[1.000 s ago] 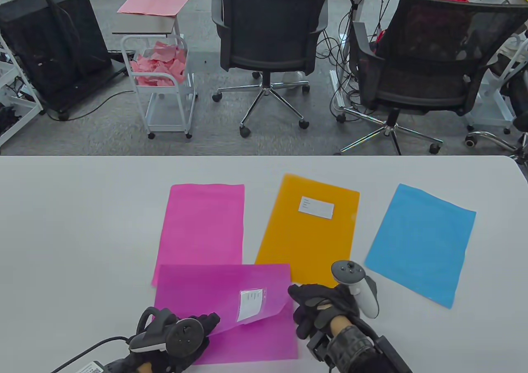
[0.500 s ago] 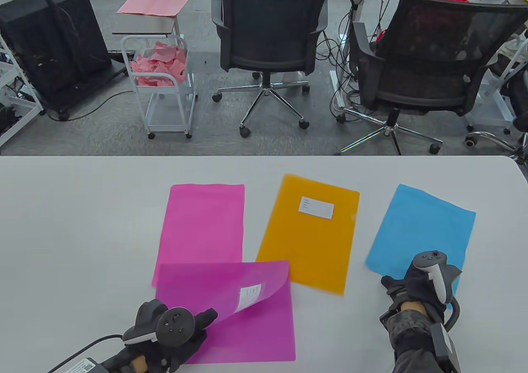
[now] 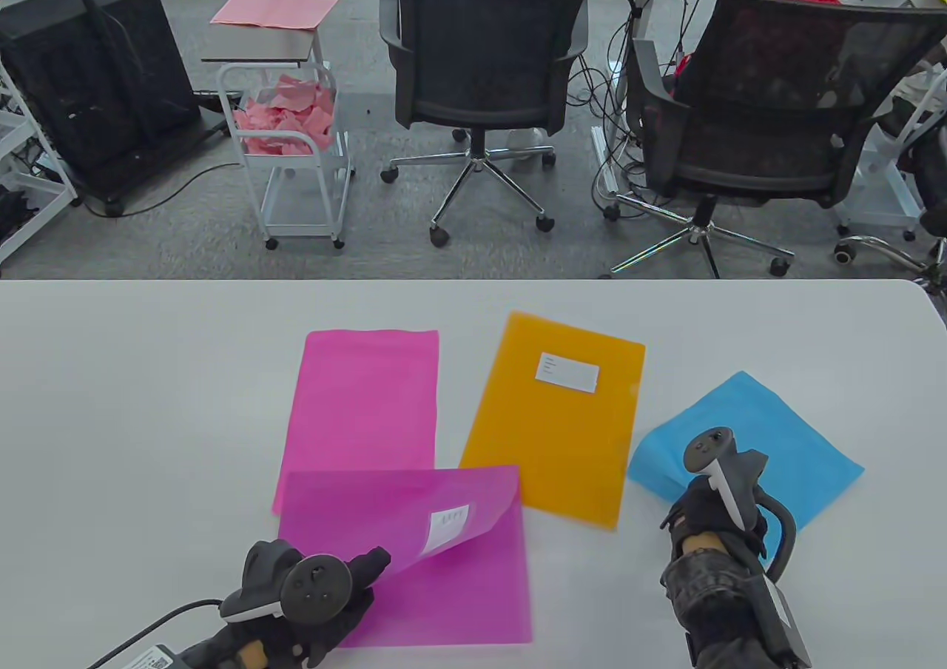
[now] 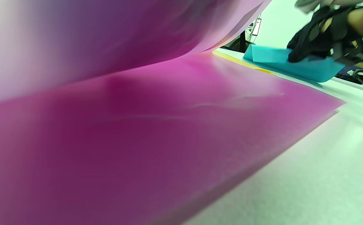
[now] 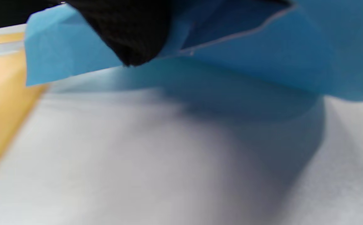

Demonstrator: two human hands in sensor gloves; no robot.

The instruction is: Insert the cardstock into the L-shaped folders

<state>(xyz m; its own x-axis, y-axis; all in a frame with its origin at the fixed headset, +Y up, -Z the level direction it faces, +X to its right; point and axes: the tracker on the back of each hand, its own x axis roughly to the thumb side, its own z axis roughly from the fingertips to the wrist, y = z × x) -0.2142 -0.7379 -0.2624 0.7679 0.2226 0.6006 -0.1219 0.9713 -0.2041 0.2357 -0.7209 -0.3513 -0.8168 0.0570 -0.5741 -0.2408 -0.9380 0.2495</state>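
Note:
A translucent magenta L-shaped folder (image 3: 444, 587) with a white label lies at the table's front. My left hand (image 3: 370, 564) holds its top flap lifted and curled, so the folder gapes open; the left wrist view looks into that gap (image 4: 156, 125). My right hand (image 3: 681, 512) grips the near-left edge of the blue cardstock (image 3: 769, 447) and lifts it off the table; a gloved finger (image 5: 131, 31) shows on the raised blue sheet (image 5: 262, 53). A pink cardstock sheet (image 3: 362, 410) lies behind the magenta folder. An orange folder (image 3: 555, 432) with a label lies in the middle.
The white table (image 3: 148, 402) ends at its far edge, with two office chairs (image 3: 481, 69) and a white cart (image 3: 288, 143) of pink paper on the floor behind. The orange folder's edge (image 5: 0, 103) lies just left of the blue sheet.
My right hand moved from beside the magenta folder over to the blue cardstock, took hold of it, and pulled and turned it toward the orange folder. My left hand kept the flap lifted.

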